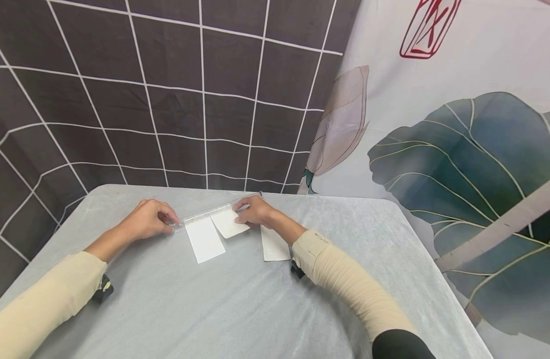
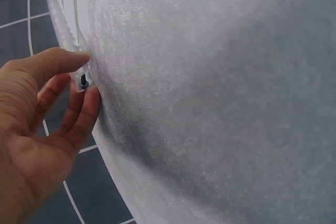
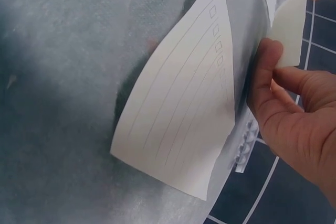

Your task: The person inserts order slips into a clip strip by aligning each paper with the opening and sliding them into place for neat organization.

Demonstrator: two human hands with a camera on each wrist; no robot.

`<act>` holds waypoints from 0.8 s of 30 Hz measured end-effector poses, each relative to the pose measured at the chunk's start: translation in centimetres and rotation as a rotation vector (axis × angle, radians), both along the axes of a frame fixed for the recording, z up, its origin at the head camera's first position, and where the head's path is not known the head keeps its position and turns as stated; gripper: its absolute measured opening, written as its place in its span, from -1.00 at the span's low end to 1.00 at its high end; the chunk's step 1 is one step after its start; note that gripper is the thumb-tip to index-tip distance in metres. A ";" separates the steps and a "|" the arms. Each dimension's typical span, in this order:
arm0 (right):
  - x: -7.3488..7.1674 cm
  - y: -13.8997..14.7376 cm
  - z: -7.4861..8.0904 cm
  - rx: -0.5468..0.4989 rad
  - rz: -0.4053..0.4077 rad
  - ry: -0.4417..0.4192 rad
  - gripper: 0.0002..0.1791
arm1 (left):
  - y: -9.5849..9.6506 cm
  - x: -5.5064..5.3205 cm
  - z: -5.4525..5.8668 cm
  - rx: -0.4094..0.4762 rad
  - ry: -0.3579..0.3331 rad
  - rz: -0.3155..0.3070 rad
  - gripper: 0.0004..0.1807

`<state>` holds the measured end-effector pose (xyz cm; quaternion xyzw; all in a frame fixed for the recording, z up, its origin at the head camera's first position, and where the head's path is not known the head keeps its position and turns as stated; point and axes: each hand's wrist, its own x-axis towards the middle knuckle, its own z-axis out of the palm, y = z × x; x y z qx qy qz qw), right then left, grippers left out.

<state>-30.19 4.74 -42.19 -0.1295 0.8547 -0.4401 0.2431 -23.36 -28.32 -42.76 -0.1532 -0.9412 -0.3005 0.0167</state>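
Observation:
A long clear plastic strip [image 1: 199,217] with a bumpy edge lies along the back of the table. My left hand [image 1: 151,219] pinches its left end between thumb and fingers; a small dark piece [image 2: 84,81] shows in that end. My right hand [image 1: 254,212] pinches a small cream paper slip [image 3: 291,30] near the strip's right part. Between the hands, a plain white paper [image 1: 205,242] extends from the strip toward the front. Partly under the right forearm lies a lined paper [image 3: 178,98] with a column of checkboxes, its surface slightly curved.
A grey cloth covers the table [image 1: 190,309], whose back edge runs close behind the strip. Behind it hangs a dark curtain [image 1: 167,109] with white grid lines. To the right is a pale cloth with a large printed leaf [image 1: 472,164].

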 end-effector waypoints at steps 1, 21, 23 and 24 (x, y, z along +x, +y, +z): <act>0.0 0.0 0.0 0.004 0.000 0.001 -0.47 | 0.0 0.0 0.0 0.000 0.000 0.001 -0.78; 0.3 2.4 1.0 -0.073 0.014 -0.080 -0.46 | 0.0 0.0 0.0 0.012 -0.006 -0.001 -0.78; 0.4 2.8 1.0 -0.084 0.015 -0.082 -0.48 | 0.0 0.0 0.0 0.014 -0.006 -0.001 -0.78; 0.5 3.0 1.0 -0.090 0.011 -0.086 -0.49 | 0.0 0.0 0.0 0.014 -0.005 -0.001 -0.78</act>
